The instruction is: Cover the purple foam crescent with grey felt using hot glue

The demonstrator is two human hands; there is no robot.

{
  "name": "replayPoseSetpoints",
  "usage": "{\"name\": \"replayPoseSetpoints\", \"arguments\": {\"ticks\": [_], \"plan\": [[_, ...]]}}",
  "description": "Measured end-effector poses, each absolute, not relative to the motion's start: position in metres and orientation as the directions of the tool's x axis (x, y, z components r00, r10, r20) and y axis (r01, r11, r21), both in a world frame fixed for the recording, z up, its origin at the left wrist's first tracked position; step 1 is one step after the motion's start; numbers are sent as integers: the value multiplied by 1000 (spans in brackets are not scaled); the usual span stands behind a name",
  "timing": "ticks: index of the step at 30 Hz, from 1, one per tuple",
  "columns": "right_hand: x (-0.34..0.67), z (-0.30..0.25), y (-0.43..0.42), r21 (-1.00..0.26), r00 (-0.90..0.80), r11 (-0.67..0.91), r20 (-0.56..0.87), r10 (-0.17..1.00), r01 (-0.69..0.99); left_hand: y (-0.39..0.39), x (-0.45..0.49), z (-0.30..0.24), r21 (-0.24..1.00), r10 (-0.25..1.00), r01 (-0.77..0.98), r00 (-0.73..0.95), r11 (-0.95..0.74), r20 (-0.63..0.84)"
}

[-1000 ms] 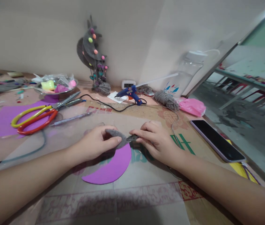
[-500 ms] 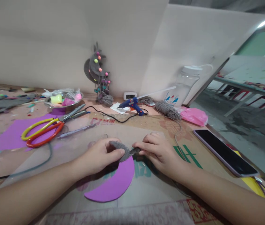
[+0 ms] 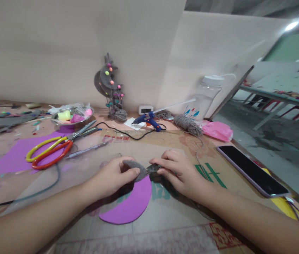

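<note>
My left hand (image 3: 114, 176) pinches the left part of a grey yarn-covered crescent piece (image 3: 139, 171), thumb on top. My right hand (image 3: 177, 169) grips its right tip with closed fingers. The piece is held just above a purple foam crescent (image 3: 132, 204) that lies on the flattened cardboard (image 3: 165, 218). A strand of grey yarn runs from near my right hand back to a grey yarn bundle (image 3: 188, 123).
Yellow and orange scissors (image 3: 51, 148) and a pen (image 3: 86, 150) lie at the left on a purple foam sheet (image 3: 14, 157). A blue glue gun (image 3: 148, 120), a bowl of coloured bits (image 3: 71, 114), a grey decorated ornament (image 3: 108, 84), a plastic jar (image 3: 205, 95), a pink bag (image 3: 217, 130) and a phone (image 3: 252, 171) surround the work.
The camera tilted up slightly, so the hands sit lower in the picture. Both hands keep hold of the grey piece, with only small finger shifts.
</note>
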State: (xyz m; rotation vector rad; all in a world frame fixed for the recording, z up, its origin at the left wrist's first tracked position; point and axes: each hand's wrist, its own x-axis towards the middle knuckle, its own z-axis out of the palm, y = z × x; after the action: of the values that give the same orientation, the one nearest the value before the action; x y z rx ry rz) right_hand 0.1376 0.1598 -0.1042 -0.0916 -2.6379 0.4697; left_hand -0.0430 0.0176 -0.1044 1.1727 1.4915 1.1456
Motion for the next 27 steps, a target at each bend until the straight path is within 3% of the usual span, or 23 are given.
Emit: {"name": "replayPoseSetpoints", "arguments": {"ticks": [6, 10, 12, 15, 19, 22, 25, 27], "plan": [[138, -103, 157, -308, -893, 951, 435, 111, -32, 17, -42, -102, 979, 983, 163, -158, 124, -98], [136, -95, 161, -419, -849, 901, 428, 310, 117, 17, -41, -104, 987, 980, 74, -150, 143, -131], [135, -90, 172, -363, -869, 899, 327, 371, 247, 17, -41, -106, 987, 978, 24, -140, 157, -152], [134, -86, 194, -207, -918, 925, 178, 355, 318, 17, -42, -107, 989, 978, 10, -146, 149, -146], [132, -88, 209, -220, -900, 934, 276, 337, 282, 17, -42, -106, 985, 977, -1, -129, 172, -171], [129, -84, 194, -350, -864, 905, 348, 364, 240, 17, -41, -106, 983, 976, -37, -119, 179, -182], [127, -76, 167, -622, -878, 754, 222, 425, 208, 17, -41, -106, 987, 979, -14, -122, 162, -162], [128, -73, 151, -754, -911, 634, 124, 392, 170, 17, -42, -105, 986, 979, 12, -121, 168, -166]]}}
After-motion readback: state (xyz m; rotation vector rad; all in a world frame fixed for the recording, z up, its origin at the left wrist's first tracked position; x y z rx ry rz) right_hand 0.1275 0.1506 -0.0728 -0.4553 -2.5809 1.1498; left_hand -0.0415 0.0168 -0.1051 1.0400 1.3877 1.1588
